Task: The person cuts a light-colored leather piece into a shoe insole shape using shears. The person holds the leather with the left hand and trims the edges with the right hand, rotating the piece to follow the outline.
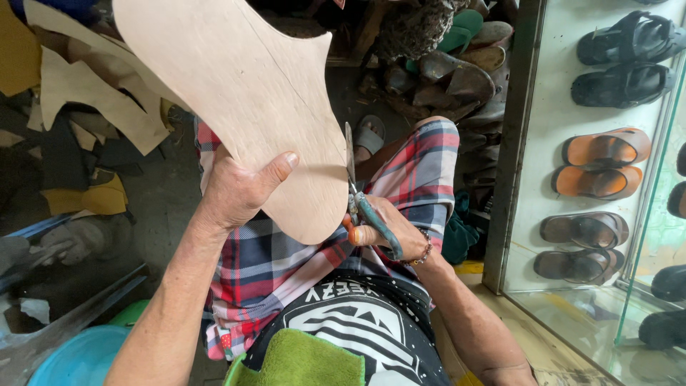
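Two hands seen | left hand (239, 189) clamped on tan leather sheet (243, 93), top cut off | right hand (389, 232) closed round scissors (361, 196), handles mostly hidden | glass case (607, 286) filled with sandals (604, 161)

The tan leather sheet (236, 93) runs off the top edge, so its full outline cannot be told, and it hides the fingers of the left hand (239, 189) behind it, leaving only the thumb in sight. The scissors (361, 204) have their handles buried in the right hand (386, 229). At the far right, the dark sandals (664, 307) are cut by the edge.
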